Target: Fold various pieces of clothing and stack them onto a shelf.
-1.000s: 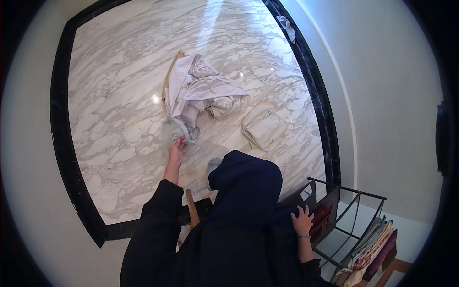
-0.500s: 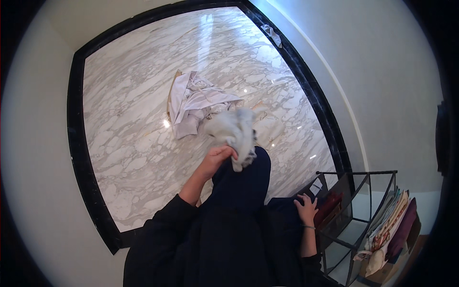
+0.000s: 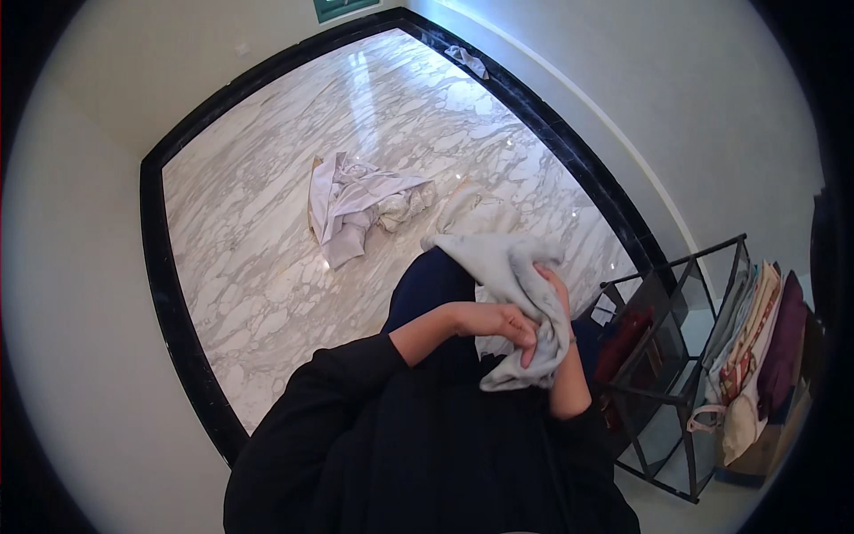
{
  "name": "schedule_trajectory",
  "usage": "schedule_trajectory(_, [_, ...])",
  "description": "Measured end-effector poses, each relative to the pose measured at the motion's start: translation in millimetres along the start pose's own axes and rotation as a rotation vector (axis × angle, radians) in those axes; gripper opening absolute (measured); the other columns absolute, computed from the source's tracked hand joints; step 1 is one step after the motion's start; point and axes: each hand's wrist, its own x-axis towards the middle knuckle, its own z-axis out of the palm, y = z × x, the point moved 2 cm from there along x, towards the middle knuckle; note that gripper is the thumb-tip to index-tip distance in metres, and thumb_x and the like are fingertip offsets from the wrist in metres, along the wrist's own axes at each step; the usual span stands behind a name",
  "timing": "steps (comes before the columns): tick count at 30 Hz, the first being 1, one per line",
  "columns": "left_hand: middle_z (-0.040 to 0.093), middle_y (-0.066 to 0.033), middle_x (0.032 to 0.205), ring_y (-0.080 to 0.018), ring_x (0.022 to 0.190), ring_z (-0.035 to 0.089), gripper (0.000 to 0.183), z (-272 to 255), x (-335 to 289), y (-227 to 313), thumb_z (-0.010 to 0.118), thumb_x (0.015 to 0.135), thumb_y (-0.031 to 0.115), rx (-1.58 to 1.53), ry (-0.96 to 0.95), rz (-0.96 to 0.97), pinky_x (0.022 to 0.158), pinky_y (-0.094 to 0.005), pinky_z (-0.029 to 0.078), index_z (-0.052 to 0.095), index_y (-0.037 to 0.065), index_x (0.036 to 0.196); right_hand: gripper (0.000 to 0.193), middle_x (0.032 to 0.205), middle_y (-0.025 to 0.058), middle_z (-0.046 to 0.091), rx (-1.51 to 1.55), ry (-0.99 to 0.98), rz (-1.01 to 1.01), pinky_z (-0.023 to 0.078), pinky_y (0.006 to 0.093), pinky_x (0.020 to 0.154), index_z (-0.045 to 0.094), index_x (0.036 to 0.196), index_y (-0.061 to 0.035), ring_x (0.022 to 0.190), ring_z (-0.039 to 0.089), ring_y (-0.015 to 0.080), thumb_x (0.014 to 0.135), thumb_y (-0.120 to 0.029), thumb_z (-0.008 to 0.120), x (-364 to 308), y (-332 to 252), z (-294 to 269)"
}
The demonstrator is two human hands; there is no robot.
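A soft off-white cloth (image 3: 511, 267) with grey markings hangs in loose folds over my dark blue trouser leg. It may be a garment, but its shape is too bunched to tell. My left hand (image 3: 507, 326) is closed on the cloth's lower folds, fingers pinched together. On the right side, my right hand (image 3: 553, 283) grips the same cloth near its upper edge; folds cover part of its fingers. Farther off on the floor lies a crumpled pale lilac-white heap of fabric (image 3: 356, 200). A cream piece of fabric (image 3: 480, 212) lies beside it, just beyond the held cloth.
A dark metal-framed rack (image 3: 663, 392) stands close by my right arm, with folded cloths (image 3: 752, 334) hanging over its far side. Red fabric (image 3: 627, 343) sits inside it. The marble floor (image 3: 258, 240) has a black border. A small pale cloth (image 3: 467, 60) lies at the far wall.
My right hand has come up from beside the rack and taken hold of the off-white cloth. My left hand has moved right with the cloth, which now hangs more spread out.
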Motion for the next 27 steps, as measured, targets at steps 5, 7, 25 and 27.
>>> schedule_trajectory(5, [0.064, -0.0031, 0.104, -0.0139, 0.103, 0.055, 0.040, -10.9, -0.8, -27.2, 0.047, 0.100, 0.037, -0.005, 0.151, -0.080, 0.097, -0.0289, 0.037, 0.070, 0.005, 0.094, 0.037, 0.109, 0.0157, 0.066, 0.492, -0.207, 0.023, 0.053, 0.0384, 0.088, 0.056, 0.120, 0.0026, 0.095, 0.067, 0.0262, 0.091, -0.019, 0.050, -2.8, -24.0, -27.1])
schedule_trajectory(7, [0.064, -0.0048, 0.111, -0.0159, 0.106, 0.057, 0.046, -16.0, -9.6, -39.9, 0.043, 0.100, 0.044, -0.136, 0.470, -0.220, 0.095, -0.0334, 0.041, 0.067, 0.005, 0.107, 0.037, 0.110, 0.0150, 0.066, 0.488, 0.041, -0.106, 0.053, 0.0378, 0.086, 0.056, 0.120, 0.0030, 0.095, 0.066, 0.0262, 0.088, -0.015, 0.052, -29.8, -43.5, -18.6])
schedule_trajectory(25, [0.067, -0.0165, 0.102, -0.0313, 0.091, 0.067, 0.040, 4.1, -69.8, -24.3, 0.054, 0.095, 0.032, -0.919, 0.808, 0.280, 0.084, -0.0440, 0.055, 0.057, -0.001, 0.117, 0.076, 0.136, 0.0177, 0.047, -0.963, -0.697, -0.237, 0.036, 0.0323, 0.104, 0.039, 0.143, -0.0076, 0.124, 0.047, 0.0277, 0.081, -0.034, 0.074, -162.4, -11.2, 41.6])
schedule_trajectory(27, [0.067, -0.0163, 0.105, -0.0306, 0.094, 0.067, 0.042, 9.7, -83.2, -12.8, 0.053, 0.095, 0.034, -0.850, 0.845, 0.327, 0.085, -0.0436, 0.055, 0.056, -0.001, 0.119, 0.070, 0.127, 0.0154, 0.055, -1.008, -0.619, -0.284, 0.041, 0.0325, 0.097, 0.044, 0.141, -0.0129, 0.112, 0.054, 0.0256, 0.079, -0.027, 0.075, -169.1, -11.7, 26.5])
